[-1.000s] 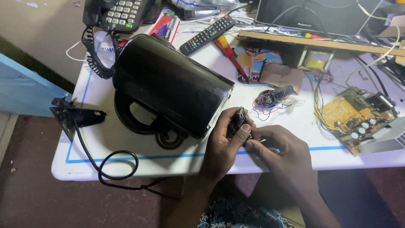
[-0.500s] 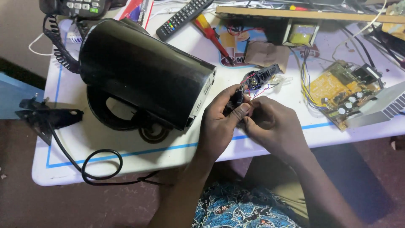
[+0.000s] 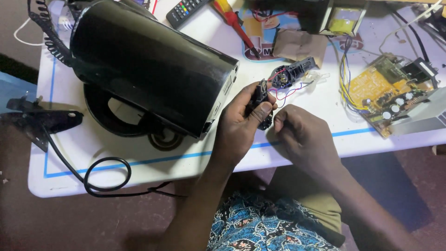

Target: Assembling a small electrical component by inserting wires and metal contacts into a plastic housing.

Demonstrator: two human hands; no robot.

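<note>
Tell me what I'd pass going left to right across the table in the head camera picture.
Black power cord → big black kettle body on its side → left hand holding a small black part → right hand → yellow circuit board.

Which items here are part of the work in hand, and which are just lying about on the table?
In hand:
- small black plastic part, pinched by the left hand
- right hand, fingertips close beside the part
- wired black switch piece
- black kettle lying on its side

Lying about:
- remote control
- red screwdriver
- yellow circuit board
- black power cord
</note>
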